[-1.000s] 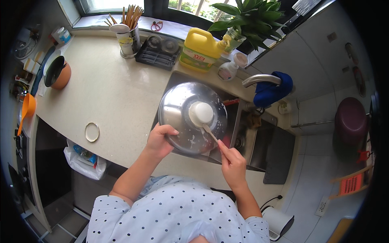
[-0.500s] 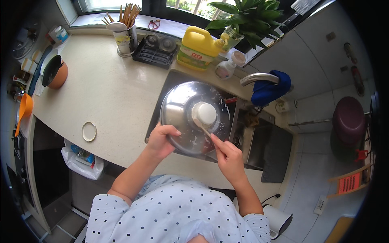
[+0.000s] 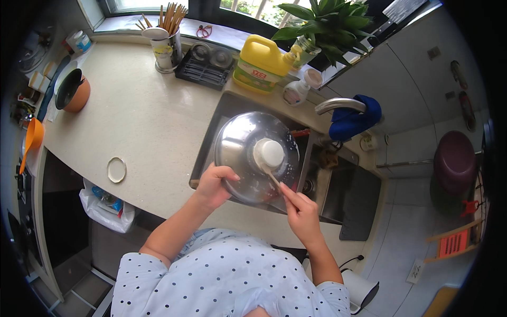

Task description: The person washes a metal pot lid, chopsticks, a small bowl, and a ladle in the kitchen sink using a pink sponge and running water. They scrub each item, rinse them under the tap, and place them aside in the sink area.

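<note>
A round shiny metal pot lid with a white knob is held tilted over the sink, with whitish suds on its surface. My left hand grips its near left rim, thumb on top and fingers underneath. In my right hand, fingers are closed round a slim pale-handled tool. Its tip meets the base of the knob, and I cannot make out what kind of end it has. Part of the left sink basin is hidden under the lid.
Behind the sink stand a yellow jug, a white bottle and a black rack. The faucet, draped with a blue cloth, reaches over the right basin. A thin ring lies on the counter at left.
The whole scene has shifted slightly in the view. The tool's tip remains by the base of the knob, and both hands keep their grips.
</note>
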A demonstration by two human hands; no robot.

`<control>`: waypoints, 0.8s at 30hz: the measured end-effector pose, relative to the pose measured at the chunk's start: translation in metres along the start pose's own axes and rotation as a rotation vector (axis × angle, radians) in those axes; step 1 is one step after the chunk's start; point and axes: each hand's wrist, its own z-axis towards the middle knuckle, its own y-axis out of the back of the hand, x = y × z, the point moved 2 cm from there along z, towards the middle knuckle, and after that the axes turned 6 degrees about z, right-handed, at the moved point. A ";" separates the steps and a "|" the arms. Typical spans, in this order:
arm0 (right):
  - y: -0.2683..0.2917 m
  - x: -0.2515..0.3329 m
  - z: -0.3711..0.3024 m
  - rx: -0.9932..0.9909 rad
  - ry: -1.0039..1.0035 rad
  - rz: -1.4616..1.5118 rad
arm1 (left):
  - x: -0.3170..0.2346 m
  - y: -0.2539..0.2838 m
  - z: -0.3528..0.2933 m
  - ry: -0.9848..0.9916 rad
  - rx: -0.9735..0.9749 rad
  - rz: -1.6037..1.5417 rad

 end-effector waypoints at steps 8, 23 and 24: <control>-0.012 -0.002 -0.012 -0.069 -0.012 0.035 | -0.003 -0.012 -0.006 -0.099 -0.009 0.007; -0.024 0.010 0.003 -0.066 -0.050 0.043 | 0.015 -0.018 -0.010 -0.129 0.007 0.050; -0.028 0.008 -0.006 -0.069 -0.039 0.056 | 0.005 -0.015 -0.007 -0.132 0.002 0.024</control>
